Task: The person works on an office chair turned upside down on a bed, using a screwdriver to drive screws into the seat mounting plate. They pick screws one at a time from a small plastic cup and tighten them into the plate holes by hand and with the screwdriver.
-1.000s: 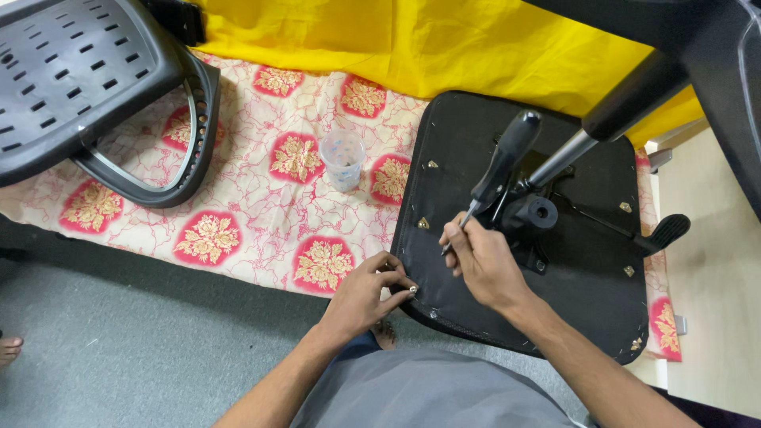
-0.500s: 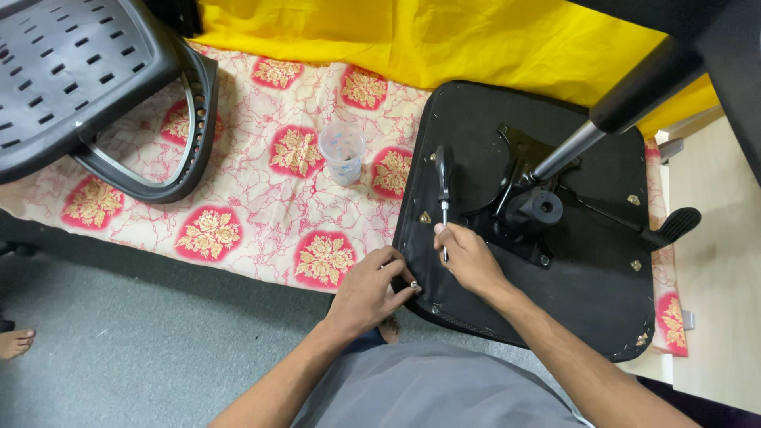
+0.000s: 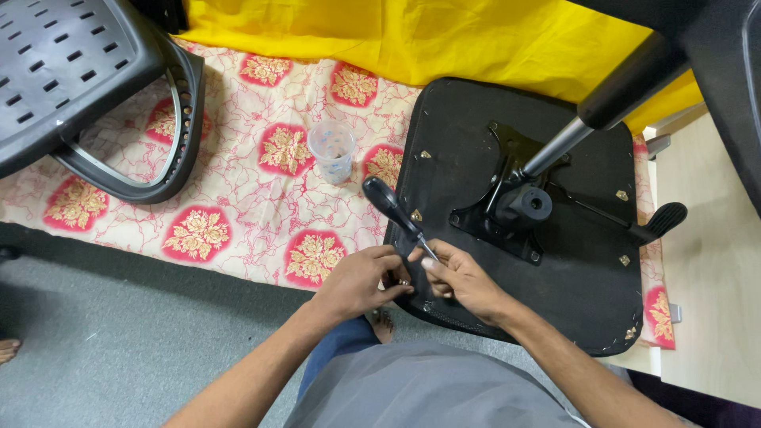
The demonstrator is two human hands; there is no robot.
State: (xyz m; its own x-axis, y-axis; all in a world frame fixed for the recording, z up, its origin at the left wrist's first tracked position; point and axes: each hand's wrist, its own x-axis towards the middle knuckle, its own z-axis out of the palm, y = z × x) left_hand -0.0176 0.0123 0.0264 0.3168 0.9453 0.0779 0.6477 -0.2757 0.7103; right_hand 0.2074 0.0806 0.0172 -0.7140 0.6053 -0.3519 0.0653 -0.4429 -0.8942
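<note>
The right hand (image 3: 464, 277) grips a black-handled screwdriver (image 3: 394, 211) by its shaft at the near-left edge of the upturned chair seat (image 3: 587, 269). The left hand (image 3: 361, 279) pinches something small beside the tip; what, I cannot tell. The seat's metal plate (image 3: 507, 210) looks already mounted, so edge fastening seems left.

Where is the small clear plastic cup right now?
In the head view, the small clear plastic cup stands upright on the floral cloth, left of the black upturned chair seat and just above the black screwdriver handle.
</note>
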